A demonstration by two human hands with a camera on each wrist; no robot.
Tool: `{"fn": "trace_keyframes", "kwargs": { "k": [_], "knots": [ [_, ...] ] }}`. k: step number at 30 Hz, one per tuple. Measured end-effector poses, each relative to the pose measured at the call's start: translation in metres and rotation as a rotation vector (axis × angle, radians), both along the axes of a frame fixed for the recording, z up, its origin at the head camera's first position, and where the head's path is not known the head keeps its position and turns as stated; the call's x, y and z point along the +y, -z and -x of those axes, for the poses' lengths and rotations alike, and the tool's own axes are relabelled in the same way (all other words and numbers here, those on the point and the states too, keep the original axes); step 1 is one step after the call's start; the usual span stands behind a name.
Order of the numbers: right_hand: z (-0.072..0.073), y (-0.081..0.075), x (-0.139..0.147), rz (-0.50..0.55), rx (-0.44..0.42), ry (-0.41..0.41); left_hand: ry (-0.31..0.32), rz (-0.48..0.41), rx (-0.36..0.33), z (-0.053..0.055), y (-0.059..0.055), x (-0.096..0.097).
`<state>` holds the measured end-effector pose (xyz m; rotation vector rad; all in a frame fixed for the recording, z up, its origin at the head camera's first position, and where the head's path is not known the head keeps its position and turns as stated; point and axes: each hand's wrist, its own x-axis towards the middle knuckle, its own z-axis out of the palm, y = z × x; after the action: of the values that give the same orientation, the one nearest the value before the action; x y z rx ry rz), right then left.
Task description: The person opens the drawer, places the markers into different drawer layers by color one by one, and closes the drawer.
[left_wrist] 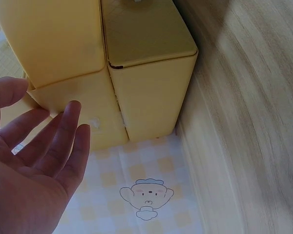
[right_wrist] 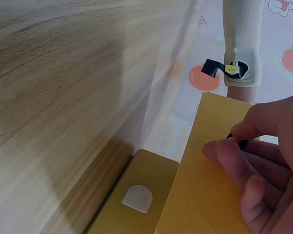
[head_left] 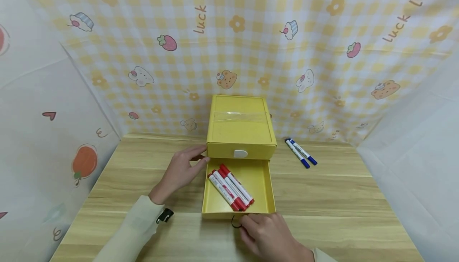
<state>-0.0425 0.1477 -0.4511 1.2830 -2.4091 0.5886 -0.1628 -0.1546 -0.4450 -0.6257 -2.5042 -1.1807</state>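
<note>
My right hand (head_left: 268, 232) pinches the drawer's (head_left: 259, 181) black loop (right_wrist: 243, 144); my left hand (head_left: 181, 168), loosely spread, should steady the cabinet (head_left: 241, 131).

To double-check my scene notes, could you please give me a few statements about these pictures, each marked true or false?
1. Red markers lie in the open lower drawer. True.
2. The blue markers lie in that drawer too. False: they lie on the wooden table.
3. The right hand pinches a black pull loop. True.
4. The left hand rests on top of the yellow drawer box. False: it is at the box's left side.
5. The upper drawer is closed. True.
</note>
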Motion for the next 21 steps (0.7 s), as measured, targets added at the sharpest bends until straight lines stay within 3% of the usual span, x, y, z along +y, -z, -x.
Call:
{"fn": "trace_keyframes", "kwargs": {
  "k": [21],
  "knots": [
    [0.022, 0.005, 0.0, 0.137, 0.132, -0.047, 0.003, 0.011, 0.011, 0.001, 0.001, -0.001]
  ]
}}
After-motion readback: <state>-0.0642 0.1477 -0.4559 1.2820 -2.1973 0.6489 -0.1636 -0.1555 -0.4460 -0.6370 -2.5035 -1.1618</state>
